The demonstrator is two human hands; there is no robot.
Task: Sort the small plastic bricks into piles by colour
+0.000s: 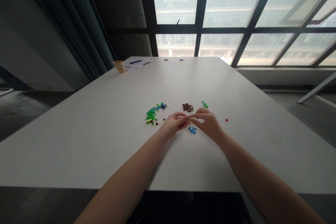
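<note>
My left hand [173, 124] and my right hand [207, 121] meet fingertip to fingertip over the white table [191, 161]. A small green brick [189, 118] shows between their pinched fingers, mostly covered. Just below the fingers lies a little group of blue bricks [192, 130]. Behind them is a pile of dark brown bricks [187, 107], with a few green bricks [205, 104] beyond my right hand. To the left of my left hand a mixed heap of bricks [151, 116], green, blue, yellow and brown, spreads in a curve.
One red brick [226, 120] lies alone to the right. At the table's far left corner stand a paper cup [119, 67] and sheets of paper [136, 63] with a blue pen [135, 62]. A dark curtain and large windows border the table.
</note>
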